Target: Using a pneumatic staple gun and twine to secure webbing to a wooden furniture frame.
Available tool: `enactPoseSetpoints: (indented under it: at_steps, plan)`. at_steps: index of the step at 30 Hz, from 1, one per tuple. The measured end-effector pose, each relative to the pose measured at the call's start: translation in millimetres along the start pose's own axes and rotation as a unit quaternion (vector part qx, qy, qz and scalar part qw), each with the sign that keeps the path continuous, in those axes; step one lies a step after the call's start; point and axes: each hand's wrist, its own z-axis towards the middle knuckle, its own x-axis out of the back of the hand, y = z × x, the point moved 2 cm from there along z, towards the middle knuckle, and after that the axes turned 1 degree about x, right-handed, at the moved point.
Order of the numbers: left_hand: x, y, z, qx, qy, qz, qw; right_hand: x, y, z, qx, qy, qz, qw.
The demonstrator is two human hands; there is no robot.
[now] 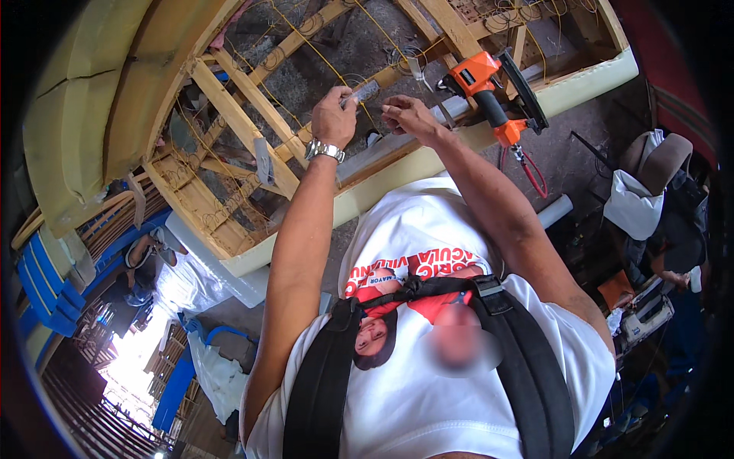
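My left hand (334,120), with a metal watch on its wrist, is closed around a short grey strip (367,92) that sticks out past the fingers to the right. Just right of it, my right hand (409,119) has its fingers curled in; whatever they may pinch is too small to make out. Both hands are above the near rail of a wooden sofa frame (246,107) strung with yellow cords and wire springs. An orange and black air stapler (482,88) lies on the frame's near rail, right of my right hand, with a red hose attached.
Grey strips (264,162) hang from the frame's slats. Pale foam padding (589,83) covers its front edge, and a tall padded back (84,99) rises at left. Another person (665,206) sits at the right. Blue padded pieces (47,275) stand at the far left.
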Motion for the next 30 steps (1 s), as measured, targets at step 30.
enactPoseSetpoints:
  at_steps: [30]
  plan:
    - [-6,-8,2,0.003,-0.022,0.031,0.999,5,34,66,0.154,-0.003,-0.156,0.976]
